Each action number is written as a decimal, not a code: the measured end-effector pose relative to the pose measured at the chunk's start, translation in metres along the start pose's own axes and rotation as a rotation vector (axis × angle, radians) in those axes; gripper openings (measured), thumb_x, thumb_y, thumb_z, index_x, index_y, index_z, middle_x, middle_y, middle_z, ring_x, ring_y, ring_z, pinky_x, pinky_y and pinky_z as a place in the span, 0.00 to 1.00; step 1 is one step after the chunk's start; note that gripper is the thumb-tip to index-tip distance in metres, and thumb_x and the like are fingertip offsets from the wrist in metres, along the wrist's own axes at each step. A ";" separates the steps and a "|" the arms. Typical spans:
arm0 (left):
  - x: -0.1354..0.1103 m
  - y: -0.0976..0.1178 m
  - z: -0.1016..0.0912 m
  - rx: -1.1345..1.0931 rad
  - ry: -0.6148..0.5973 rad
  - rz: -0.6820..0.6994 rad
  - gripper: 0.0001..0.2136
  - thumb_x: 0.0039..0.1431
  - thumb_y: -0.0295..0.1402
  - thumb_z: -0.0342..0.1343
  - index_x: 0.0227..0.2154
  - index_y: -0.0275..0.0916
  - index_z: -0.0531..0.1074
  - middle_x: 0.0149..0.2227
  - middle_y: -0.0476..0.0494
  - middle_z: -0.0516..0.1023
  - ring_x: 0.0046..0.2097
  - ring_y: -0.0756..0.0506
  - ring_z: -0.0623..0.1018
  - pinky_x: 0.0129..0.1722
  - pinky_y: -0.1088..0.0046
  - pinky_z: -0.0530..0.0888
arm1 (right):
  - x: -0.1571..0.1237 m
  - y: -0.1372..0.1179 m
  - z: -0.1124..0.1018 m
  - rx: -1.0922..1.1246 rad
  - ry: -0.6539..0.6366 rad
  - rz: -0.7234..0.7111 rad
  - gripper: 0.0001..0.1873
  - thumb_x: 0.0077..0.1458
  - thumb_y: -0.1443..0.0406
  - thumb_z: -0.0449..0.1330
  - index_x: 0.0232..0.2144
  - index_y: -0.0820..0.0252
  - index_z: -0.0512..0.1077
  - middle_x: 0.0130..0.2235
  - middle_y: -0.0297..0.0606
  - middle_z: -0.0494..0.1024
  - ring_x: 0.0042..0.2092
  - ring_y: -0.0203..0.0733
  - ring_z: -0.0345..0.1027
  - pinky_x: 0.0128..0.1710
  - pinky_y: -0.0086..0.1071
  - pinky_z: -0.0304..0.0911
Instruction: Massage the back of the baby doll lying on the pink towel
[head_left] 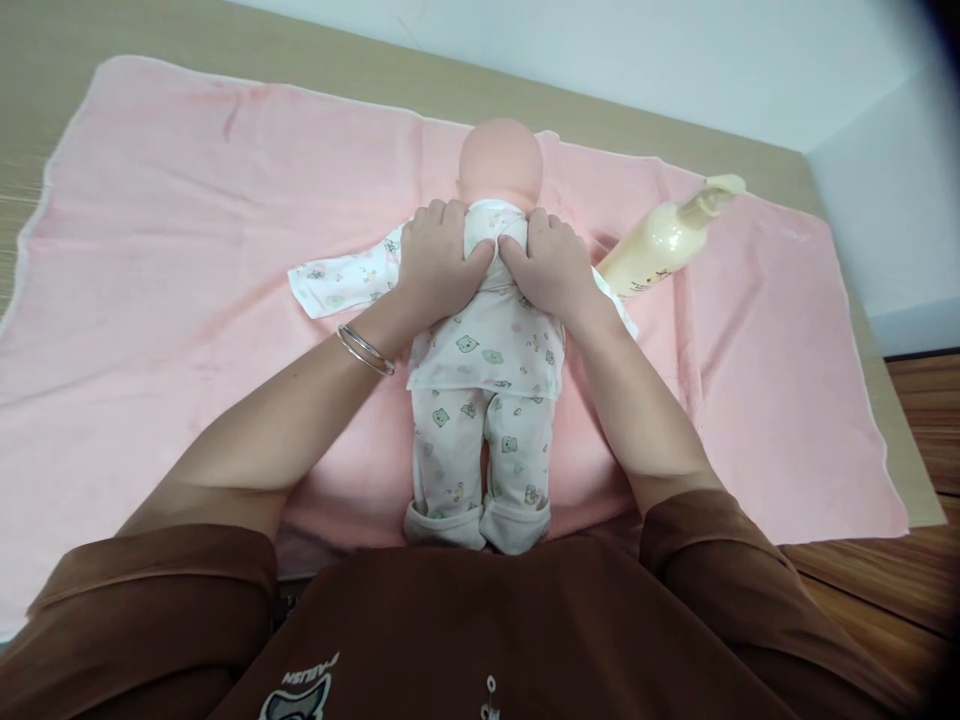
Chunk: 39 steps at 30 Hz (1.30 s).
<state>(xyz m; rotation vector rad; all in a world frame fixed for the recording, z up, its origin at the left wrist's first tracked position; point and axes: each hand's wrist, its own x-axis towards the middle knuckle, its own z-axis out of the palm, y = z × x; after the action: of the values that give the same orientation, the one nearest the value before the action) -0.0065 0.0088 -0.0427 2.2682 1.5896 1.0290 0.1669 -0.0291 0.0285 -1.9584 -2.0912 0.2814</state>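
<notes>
Just two bare hands at work on the clothes, the bare left hand (439,265) and bare right hand (547,268) pressed flat and nearly meeting, no clamp, on the chest of a bald vinyl baby doll (501,160) in a white bear-print pajama set (484,360), with a soft pink towel (172,260) under the doll and a cream plastic pump bottle (664,238) lying beside the doll's shoulder.

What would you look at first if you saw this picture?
A bald baby doll lying on its back in the middle of a big pink towel stands out first, wearing a white outfit with little animal prints. The person's left hand and right hand rest on its chest. At the upper right, beside the doll, a cream-colored pump bottle lies on the towel.
</notes>
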 end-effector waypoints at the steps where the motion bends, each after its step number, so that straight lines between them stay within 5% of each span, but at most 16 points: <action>1: 0.000 0.001 0.000 0.003 0.000 -0.005 0.10 0.68 0.42 0.58 0.48 0.47 0.70 0.48 0.36 0.76 0.54 0.29 0.75 0.57 0.46 0.72 | 0.000 0.000 0.000 0.003 0.002 0.001 0.22 0.73 0.52 0.49 0.50 0.65 0.68 0.54 0.56 0.77 0.61 0.66 0.71 0.64 0.62 0.65; 12: 0.001 0.004 -0.002 0.040 -0.014 -0.020 0.09 0.70 0.39 0.59 0.47 0.44 0.69 0.48 0.36 0.76 0.56 0.29 0.76 0.60 0.47 0.72 | -0.001 -0.003 -0.002 -0.005 -0.028 0.016 0.25 0.73 0.52 0.48 0.53 0.69 0.68 0.55 0.58 0.76 0.62 0.66 0.70 0.65 0.61 0.64; 22: -0.019 0.046 -0.039 0.239 -0.118 0.230 0.07 0.70 0.26 0.48 0.46 0.38 0.69 0.49 0.29 0.75 0.56 0.29 0.77 0.62 0.47 0.74 | 0.001 0.001 -0.002 -0.010 -0.044 -0.008 0.26 0.75 0.53 0.45 0.54 0.70 0.69 0.57 0.58 0.76 0.63 0.65 0.70 0.66 0.61 0.64; 30: 0.011 0.014 -0.031 0.040 -0.183 0.030 0.14 0.69 0.29 0.48 0.26 0.46 0.57 0.36 0.38 0.75 0.44 0.35 0.77 0.49 0.48 0.77 | -0.027 -0.017 -0.016 -0.073 -0.049 -0.132 0.22 0.74 0.56 0.46 0.55 0.70 0.67 0.57 0.61 0.74 0.65 0.68 0.66 0.68 0.61 0.62; 35: 0.009 0.005 -0.018 0.037 -0.107 0.124 0.08 0.71 0.32 0.44 0.34 0.46 0.63 0.40 0.35 0.76 0.48 0.31 0.78 0.51 0.46 0.76 | -0.036 -0.026 -0.019 -0.113 -0.051 -0.178 0.20 0.74 0.60 0.44 0.53 0.68 0.69 0.55 0.59 0.75 0.63 0.66 0.68 0.67 0.61 0.64; 39: -0.005 0.023 -0.028 0.210 -0.141 0.194 0.10 0.72 0.30 0.41 0.42 0.42 0.68 0.45 0.29 0.76 0.53 0.27 0.77 0.55 0.43 0.75 | -0.021 -0.017 -0.015 -0.069 -0.037 -0.112 0.24 0.75 0.60 0.41 0.50 0.68 0.73 0.55 0.59 0.78 0.63 0.63 0.70 0.65 0.56 0.68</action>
<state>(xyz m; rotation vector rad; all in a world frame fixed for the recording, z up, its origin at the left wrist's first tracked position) -0.0075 -0.0115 -0.0117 2.6137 1.5070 0.7514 0.1569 -0.0518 0.0468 -1.8782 -2.2528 0.2270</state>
